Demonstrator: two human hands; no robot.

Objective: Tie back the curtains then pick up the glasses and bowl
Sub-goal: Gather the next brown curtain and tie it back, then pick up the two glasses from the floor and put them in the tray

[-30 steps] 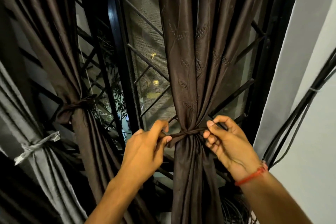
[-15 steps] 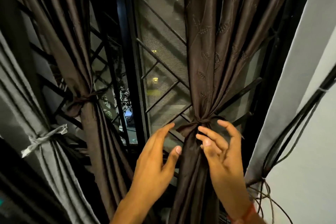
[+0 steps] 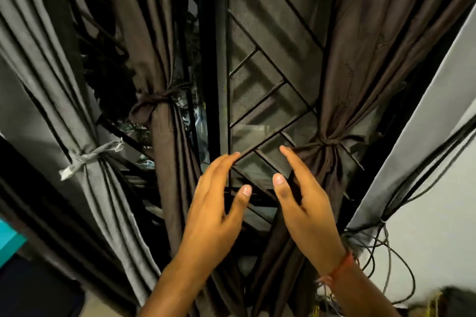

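The right brown curtain [image 3: 360, 64] hangs gathered at a knotted tie [image 3: 326, 141]. A second brown curtain [image 3: 164, 152] in the middle is tied at its own knot [image 3: 157, 100], and a grey curtain [image 3: 49, 80] on the left is bound with a pale strip [image 3: 87, 158]. My left hand [image 3: 213, 211] and my right hand [image 3: 306, 208] hover in front of the window, fingers straight and spread, holding nothing. The right hand is just left of and below the right curtain's knot. No glasses or bowl are in view.
A dark window grille with mesh [image 3: 268, 90] fills the gap between the curtains. Black cables [image 3: 401, 188] run down the white wall [image 3: 438, 234] on the right and loop near its foot. A teal edge [image 3: 7, 242] shows at far left.
Both hands let go of the tie on the right curtain, opened, and drew back and down from the knot. The view tilted down and shifted left.
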